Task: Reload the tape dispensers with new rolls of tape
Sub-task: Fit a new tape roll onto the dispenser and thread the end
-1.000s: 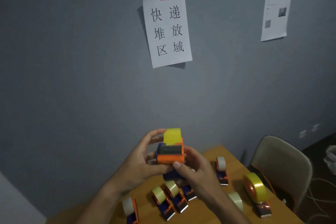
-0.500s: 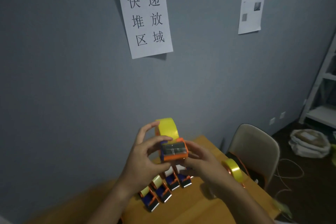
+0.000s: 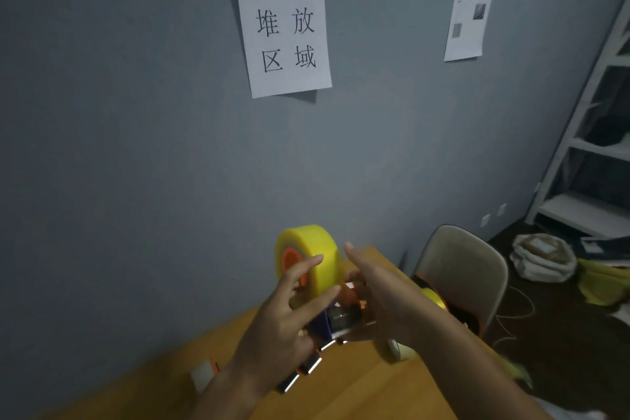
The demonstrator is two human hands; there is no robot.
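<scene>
Two hands, left (image 3: 283,320) and right (image 3: 385,300); one yellow tape roll (image 3: 315,249) on one held dispenser (image 3: 341,319); two paper sheets on the wall, large (image 3: 284,20) and small (image 3: 472,7); one chair (image 3: 460,269); one shelf unit (image 3: 593,133); dispensers on the counter (image 3: 341,385) too blurred to count

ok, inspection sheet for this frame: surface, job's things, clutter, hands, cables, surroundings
Surface: wooden table, lower part of view.
Job's things: yellow tape roll on an orange and blue dispenser, held up above the table; more dispensers in a row on the table, blurred; another yellow roll behind the right arm.
Clutter: nothing seen.
Hands: left hand with straight fingers against the roll's side; right hand at the dispenser, grip unclear.
Cables: thin cable on the floor by the chair.
Surroundings: grey wall, two paper sheets, beige chair, white shelving, bags on the floor.
</scene>
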